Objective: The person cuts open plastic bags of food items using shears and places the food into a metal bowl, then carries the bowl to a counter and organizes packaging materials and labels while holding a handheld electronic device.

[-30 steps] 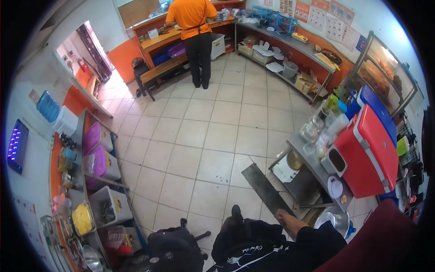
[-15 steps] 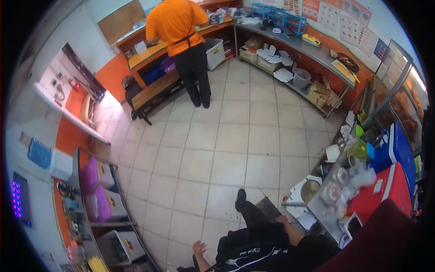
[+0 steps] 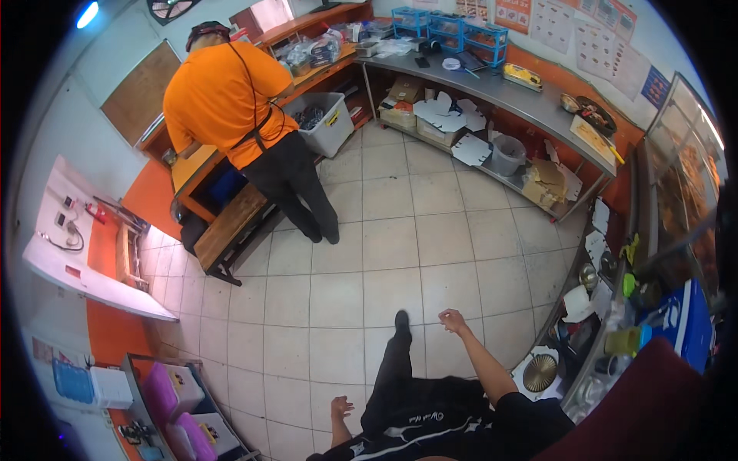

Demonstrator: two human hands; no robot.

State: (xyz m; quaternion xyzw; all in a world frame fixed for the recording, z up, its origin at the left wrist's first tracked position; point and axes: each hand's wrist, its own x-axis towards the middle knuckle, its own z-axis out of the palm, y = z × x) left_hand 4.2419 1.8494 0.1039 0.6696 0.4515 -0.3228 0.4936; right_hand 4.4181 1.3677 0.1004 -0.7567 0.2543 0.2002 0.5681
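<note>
My left hand (image 3: 342, 406) hangs low beside my thigh, over the tiled floor, its fingers loosely apart with nothing in them. Out in front of me to the right, my right hand (image 3: 452, 318) also holds nothing; its fingers are slightly bent and apart. Neither hand touches anything. One dark shoe (image 3: 402, 321) shows between them on the pale floor tiles (image 3: 390, 234). Nearest on the right side is a round gold fan-shaped item (image 3: 540, 373) on white card.
A person in an orange shirt (image 3: 223, 104) stands at the far-left counter beside a wooden bench (image 3: 234, 230). A grey bin (image 3: 327, 127) sits behind. Along the back runs a metal table (image 3: 492, 96). At right is a blue cooler (image 3: 684, 326); lower left, a shelf with lidded boxes (image 3: 173, 388).
I have stepped forward, and the far counters and bench look nearer. My right hand has swung forward from beside my leg. The person in orange now leans over the counter.
</note>
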